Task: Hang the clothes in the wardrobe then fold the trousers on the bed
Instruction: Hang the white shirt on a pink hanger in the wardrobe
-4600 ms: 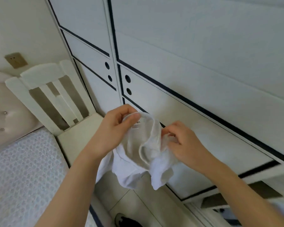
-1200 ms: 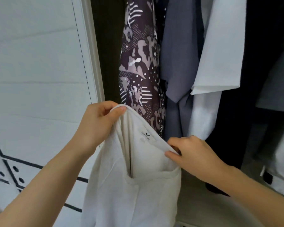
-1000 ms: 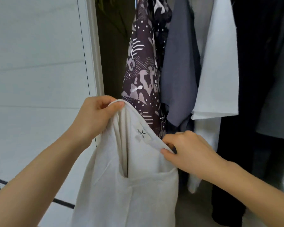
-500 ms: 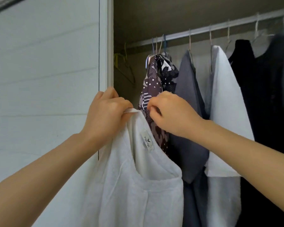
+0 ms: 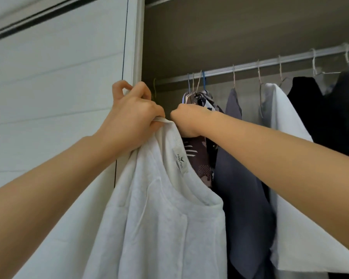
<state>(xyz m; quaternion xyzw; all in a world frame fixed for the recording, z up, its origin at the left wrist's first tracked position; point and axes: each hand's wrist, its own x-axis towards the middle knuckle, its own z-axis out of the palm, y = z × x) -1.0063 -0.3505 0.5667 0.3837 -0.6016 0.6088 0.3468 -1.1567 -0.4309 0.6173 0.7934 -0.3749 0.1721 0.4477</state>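
I hold a white shirt (image 5: 159, 228) up at the left end of the open wardrobe. My left hand (image 5: 131, 115) grips the top of its collar, and the shirt hangs down from there with its label showing. My right hand (image 5: 187, 121) is curled tight against the collar's right edge, in front of a patterned garment (image 5: 199, 158); its fingertips are hidden. The hanging rail (image 5: 270, 62) runs above and behind both hands. No trousers or bed are in view.
On the rail hang a grey garment (image 5: 244, 188), a white one (image 5: 286, 121) and black ones (image 5: 314, 109). A yellow-green hanger (image 5: 154, 87) shows behind my left hand. The white sliding door (image 5: 59, 97) fills the left side.
Both hands have lifted the shirt from waist height up towards the rail. My right hand has moved along the collar to sit right beside my left.
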